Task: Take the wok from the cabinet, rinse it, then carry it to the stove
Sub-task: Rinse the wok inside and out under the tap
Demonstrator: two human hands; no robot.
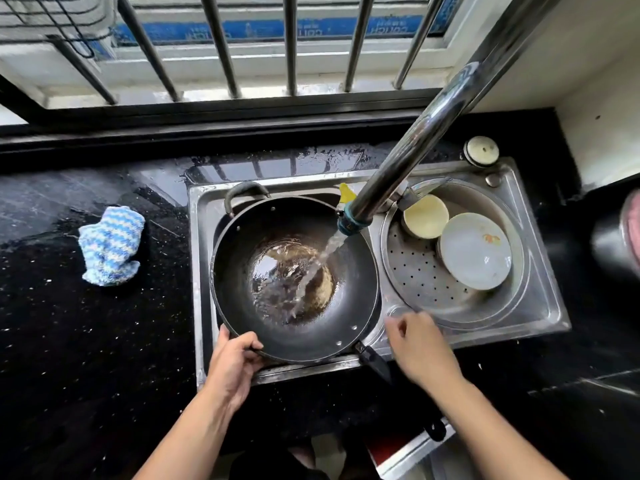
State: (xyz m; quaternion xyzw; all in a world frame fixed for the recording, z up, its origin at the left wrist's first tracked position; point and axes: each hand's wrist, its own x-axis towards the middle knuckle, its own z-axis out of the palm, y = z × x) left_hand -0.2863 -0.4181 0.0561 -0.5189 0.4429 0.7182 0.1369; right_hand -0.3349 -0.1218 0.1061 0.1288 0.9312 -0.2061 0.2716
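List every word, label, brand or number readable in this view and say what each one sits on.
Blue banner outside the window bars: pale lettering, repeated along the strip, but mirrored and too blurred to read reliably.
Wok, faucet, sink, white plate and blue-white cloth: no text visible.

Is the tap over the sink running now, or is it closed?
Running. A stream of water falls from the spout of the tap into the wok, where it splashes and pools at the bottom.
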